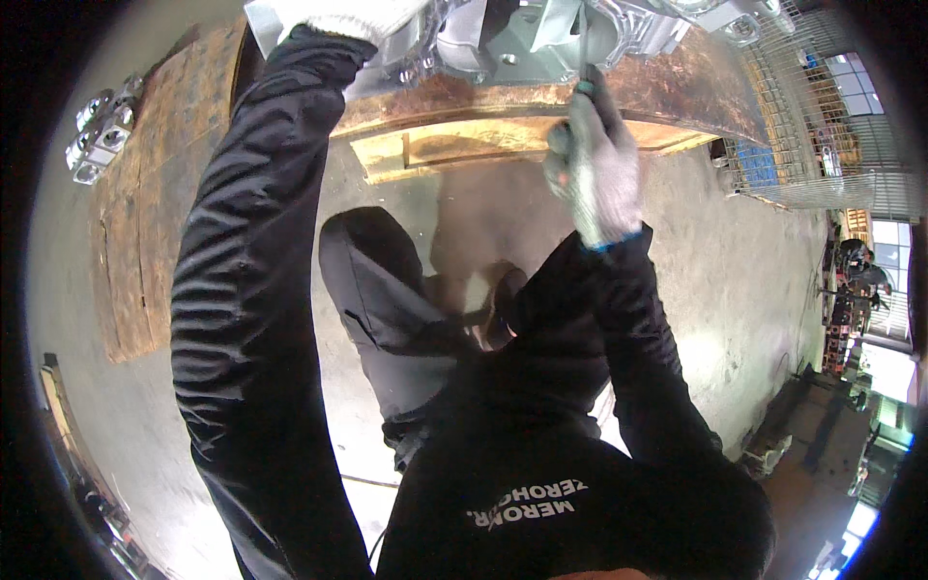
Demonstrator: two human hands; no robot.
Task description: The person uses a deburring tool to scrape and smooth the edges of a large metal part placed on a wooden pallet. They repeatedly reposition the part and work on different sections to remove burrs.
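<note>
At the top edge lies a silvery cast metal part, with ribs, holes and rounded hollows. My right hand, in a pale knitted glove, is closed round a slim hand tool with a teal handle. Its thin shaft points up over the casting; whether it is a file or a scraper does not show clearly. My left hand, in a white glove, is at the left end of the casting. The picture's top edge cuts off its fingers.
The casting rests on a worn wooden bench. Leftward stands a wooden board surface with more metal castings beside it. A wire mesh cage is on the right. My knees are below the bench, above a concrete floor.
</note>
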